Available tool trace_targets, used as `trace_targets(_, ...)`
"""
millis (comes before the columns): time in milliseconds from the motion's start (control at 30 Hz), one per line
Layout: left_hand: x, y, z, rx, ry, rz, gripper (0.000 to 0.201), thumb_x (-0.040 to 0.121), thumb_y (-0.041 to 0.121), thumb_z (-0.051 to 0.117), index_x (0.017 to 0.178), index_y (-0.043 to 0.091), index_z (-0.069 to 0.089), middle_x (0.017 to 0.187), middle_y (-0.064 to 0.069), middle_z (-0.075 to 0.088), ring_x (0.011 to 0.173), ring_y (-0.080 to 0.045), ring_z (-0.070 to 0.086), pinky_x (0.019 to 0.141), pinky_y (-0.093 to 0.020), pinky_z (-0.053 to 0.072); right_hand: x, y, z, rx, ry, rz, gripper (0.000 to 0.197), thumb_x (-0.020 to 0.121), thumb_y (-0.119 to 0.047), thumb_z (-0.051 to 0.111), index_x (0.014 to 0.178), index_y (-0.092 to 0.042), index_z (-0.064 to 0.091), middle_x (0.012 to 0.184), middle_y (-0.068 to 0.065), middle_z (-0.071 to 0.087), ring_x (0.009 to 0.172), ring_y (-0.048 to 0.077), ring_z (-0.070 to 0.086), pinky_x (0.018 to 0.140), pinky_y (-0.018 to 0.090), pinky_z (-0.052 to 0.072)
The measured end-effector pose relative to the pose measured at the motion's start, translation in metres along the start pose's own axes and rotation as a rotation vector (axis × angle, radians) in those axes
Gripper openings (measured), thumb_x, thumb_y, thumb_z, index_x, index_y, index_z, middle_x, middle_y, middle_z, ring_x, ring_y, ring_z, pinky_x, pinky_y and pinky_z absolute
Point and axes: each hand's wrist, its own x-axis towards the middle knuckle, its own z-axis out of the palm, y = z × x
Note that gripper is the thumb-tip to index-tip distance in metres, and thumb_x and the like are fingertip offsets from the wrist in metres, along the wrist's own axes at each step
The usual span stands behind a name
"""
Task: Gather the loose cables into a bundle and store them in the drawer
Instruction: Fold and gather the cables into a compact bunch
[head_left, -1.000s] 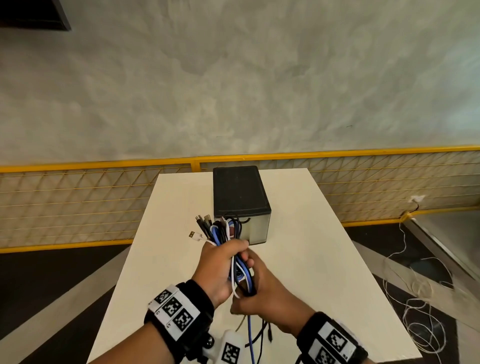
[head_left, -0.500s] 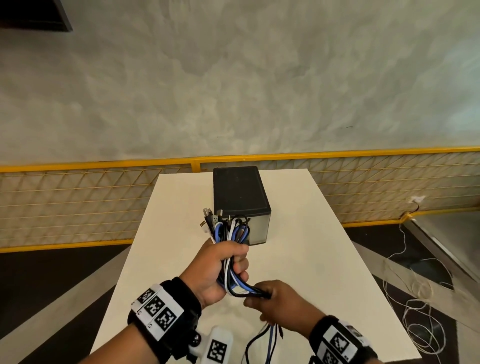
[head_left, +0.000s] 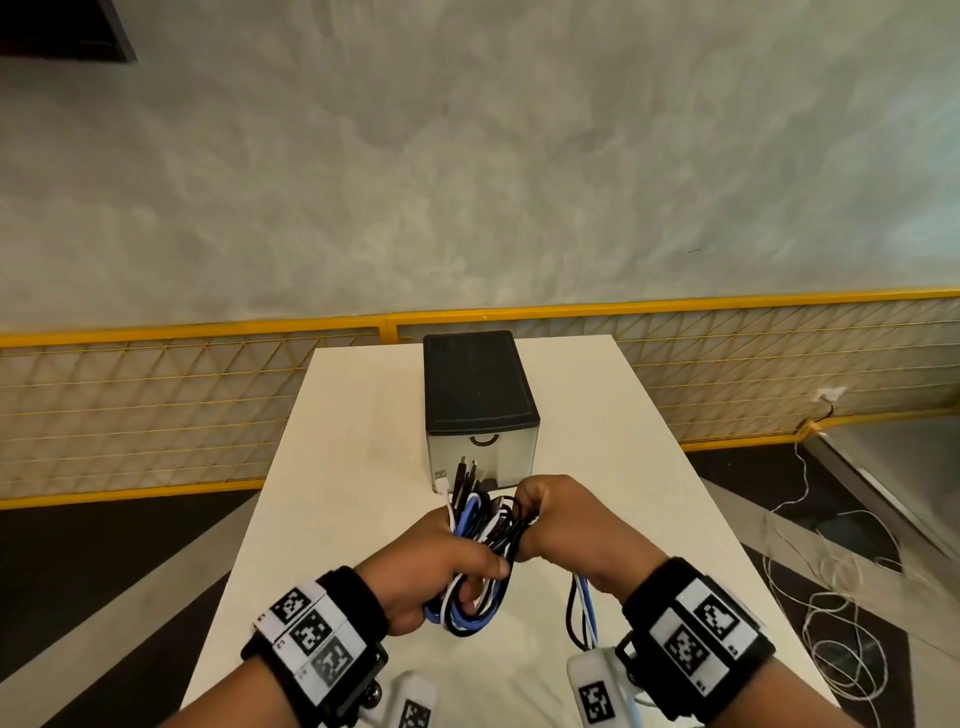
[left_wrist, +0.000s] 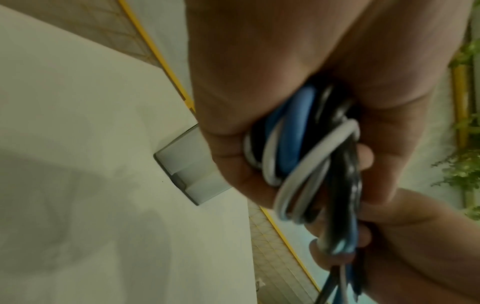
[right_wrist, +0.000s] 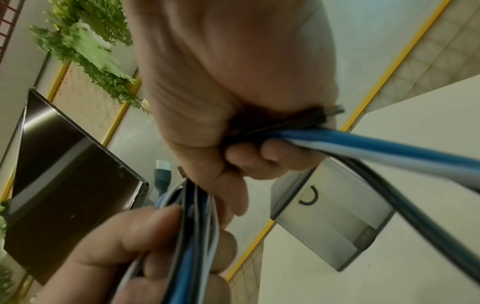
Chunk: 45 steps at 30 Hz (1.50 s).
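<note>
A bundle of blue, white and black cables is looped between both hands above the near half of the white table. My left hand grips the folded loops, thumb curled over them. My right hand holds the strands just to the right, and loose tails hang from it toward the table. Plug ends stick up from the bundle. The small drawer unit, black on top with a pale front and a ring handle, stands shut right behind the hands.
A yellow mesh fence runs behind the table below a grey wall. Thin white wires lie coiled on the dark floor to the right. A dark screen and green plants appear in the right wrist view.
My right hand has risen from low near the table edge up beside the left hand, folding the hanging cable tails against the bundle. The left hand has shifted slightly right and down.
</note>
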Motion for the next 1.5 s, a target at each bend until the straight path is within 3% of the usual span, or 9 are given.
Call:
trace_targets(233,0.001,-0.007,0.009,0.062,-0.021,0.061,0.016,0.081,0.002,0.074,0.091,0.012,0.069,0.066,0.005,0.064,0.053,-0.01,0.053,0.052,-0.023,0.044,0.003,-0.002,0.009,-0.018,0.031,0.031,0.031,0.062,0.011,0.062,0.062,-0.017,0.049,0.062,-0.002,0.048,0.054,0.011,0.042,0.047,0.022,0.033)
trace_targets(500,0.015,-0.013,0.006,0.099,0.174,0.01,0.025,0.059,-0.001,0.072,0.084,-0.003,0.068,0.072,-0.017,0.065,0.067,-0.033,0.07,0.068,-0.045,0.06,0.004,-0.001,0.01,0.063,-0.081,0.031,0.027,0.071,0.004,0.067,0.088,-0.011,0.054,0.082,0.006,0.056,0.057,0.012,0.044,0.047,0.022,0.034)
trace_targets(667,0.018,-0.01,-0.004,0.052,0.317,0.025,0.019,0.075,0.009,0.074,0.064,0.002,0.059,0.054,-0.016,0.056,0.047,-0.025,0.053,0.058,-0.035,0.046,0.001,0.011,-0.013,0.198,-0.228,0.025,0.045,0.075,0.004,0.072,0.115,-0.011,0.059,0.098,0.014,0.067,0.079,0.018,0.064,0.067,0.026,0.049)
trace_targets(833,0.027,0.004,-0.008,-0.121,0.424,0.082,0.026,0.079,0.008,0.074,0.062,-0.001,0.057,0.051,-0.015,0.053,0.045,-0.024,0.048,0.053,-0.033,0.047,-0.005,0.029,0.01,0.296,-0.185,-0.006,0.013,0.093,-0.009,0.061,0.105,-0.005,0.061,0.088,0.006,0.069,0.088,0.021,0.071,0.09,0.036,0.054)
trace_targets(967,0.026,-0.002,-0.007,-0.124,0.376,0.07,0.027,0.08,0.008,0.075,0.062,0.001,0.055,0.051,-0.013,0.053,0.046,-0.025,0.049,0.058,-0.036,0.047,-0.006,0.023,0.022,0.488,0.066,0.01,0.018,0.101,-0.02,0.05,0.103,-0.004,0.057,0.067,0.004,0.047,0.055,0.021,0.056,0.062,0.04,0.049)
trace_targets(1133,0.023,0.0,0.008,-0.127,0.288,0.153,0.028,0.074,0.032,0.083,0.079,0.006,0.075,0.067,-0.013,0.064,0.063,-0.025,0.059,0.065,-0.038,0.046,-0.014,0.007,0.033,0.586,0.125,0.035,0.026,0.102,-0.035,0.043,0.103,-0.013,0.058,0.078,0.007,0.055,0.056,0.015,0.047,0.049,0.029,0.037)
trace_targets(1200,0.023,0.004,0.012,-0.147,0.255,0.192,0.041,0.071,0.036,0.084,0.092,0.002,0.074,0.071,-0.013,0.066,0.063,-0.025,0.061,0.062,-0.035,0.045,-0.019,0.0,0.038,0.64,0.053,0.06,0.039,0.102,-0.05,0.034,0.11,-0.025,0.062,0.09,0.002,0.068,0.066,0.015,0.059,0.056,0.029,0.045)
trace_targets(1333,0.02,0.014,0.014,-0.109,0.193,0.253,0.008,0.084,0.009,0.076,0.092,0.008,0.073,0.068,-0.003,0.072,0.054,-0.016,0.067,0.045,-0.018,0.043,-0.027,-0.012,0.035,0.765,-0.075,0.133,0.051,0.089,-0.071,0.022,0.106,-0.049,0.064,0.096,-0.02,0.076,0.091,0.004,0.072,0.1,0.054,0.049)
trace_targets(1500,0.021,0.013,0.013,-0.253,0.158,0.144,0.015,0.081,0.01,0.077,0.095,0.004,0.076,0.086,-0.018,0.075,0.077,-0.029,0.074,0.068,-0.034,0.054,-0.027,-0.019,0.032,0.661,-0.134,0.175,0.058,0.085,-0.079,0.017,0.111,-0.055,0.063,0.107,-0.019,0.074,0.109,0.009,0.068,0.099,0.056,0.049)
